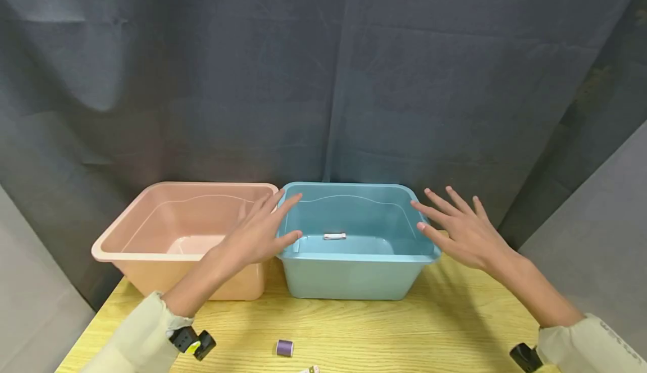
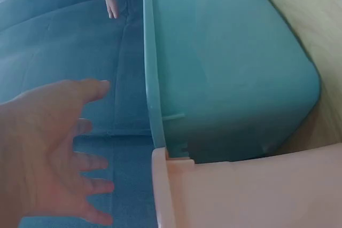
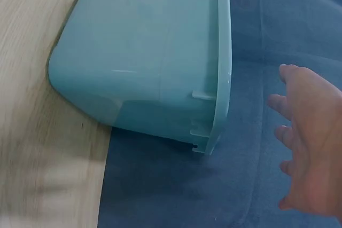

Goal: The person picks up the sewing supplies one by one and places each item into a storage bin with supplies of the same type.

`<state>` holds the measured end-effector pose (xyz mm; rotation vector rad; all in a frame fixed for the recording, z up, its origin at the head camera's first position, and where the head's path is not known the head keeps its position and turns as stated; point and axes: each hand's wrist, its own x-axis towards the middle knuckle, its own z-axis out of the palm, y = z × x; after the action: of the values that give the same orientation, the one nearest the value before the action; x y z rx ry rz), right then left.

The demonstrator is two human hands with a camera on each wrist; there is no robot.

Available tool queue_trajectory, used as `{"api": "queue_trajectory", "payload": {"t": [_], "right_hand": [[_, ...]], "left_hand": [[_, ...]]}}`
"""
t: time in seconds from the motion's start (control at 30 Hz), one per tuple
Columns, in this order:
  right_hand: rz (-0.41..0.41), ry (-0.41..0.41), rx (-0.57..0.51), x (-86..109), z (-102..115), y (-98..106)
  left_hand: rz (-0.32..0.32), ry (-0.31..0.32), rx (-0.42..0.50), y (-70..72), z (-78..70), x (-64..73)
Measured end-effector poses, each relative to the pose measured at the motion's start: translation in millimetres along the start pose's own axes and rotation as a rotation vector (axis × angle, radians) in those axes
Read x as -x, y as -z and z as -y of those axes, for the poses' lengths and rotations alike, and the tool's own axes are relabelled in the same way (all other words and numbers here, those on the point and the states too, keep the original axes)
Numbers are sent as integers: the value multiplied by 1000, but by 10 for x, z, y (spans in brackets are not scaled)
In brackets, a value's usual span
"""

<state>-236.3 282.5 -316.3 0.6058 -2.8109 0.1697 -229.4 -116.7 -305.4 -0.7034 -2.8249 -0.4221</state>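
Observation:
My left hand (image 1: 255, 232), fingers spread and holding nothing, is over the meeting rims of a pink plastic tub (image 1: 187, 258) and a blue plastic tub (image 1: 354, 277). My right hand (image 1: 462, 232), also empty with fingers apart, is at the blue tub's right end. Both wrist views show a gap between the hand and the tub rims. On the blue tub's floor lies a small whitish, flat oblong piece (image 1: 335, 236). A spool of purple thread (image 1: 285, 348) lies on its side on the table, in front of the tubs.
The tubs stand side by side on a light wood-grain table (image 1: 354, 333). A dark grey curtain (image 1: 323, 81) hangs right behind them. A small whitish-green item (image 1: 310, 369) is cut off by the bottom edge of the head view.

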Motion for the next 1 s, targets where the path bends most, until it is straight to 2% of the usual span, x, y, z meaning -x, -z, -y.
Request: {"api": "queue_trajectory", "payload": {"t": [0.3,0.47,0.63,0.87,1.0], "right_hand": [[17,29,-15,36,63,-93],[27,46,-28,87,91,-133],[35,78,-59,133,106,-195],[42,140,-79,201,164,-314],[40,184,-82,234,220,-346]], "left_hand": [[-64,-107,-35,-50,-11,233],[-103,-150,-18,-56,-38,359],[-121,-149,29,-67,-100,485],[-86,-107,70,-72,-206,684],[-107,-104,111,-107,-238,803]]}}
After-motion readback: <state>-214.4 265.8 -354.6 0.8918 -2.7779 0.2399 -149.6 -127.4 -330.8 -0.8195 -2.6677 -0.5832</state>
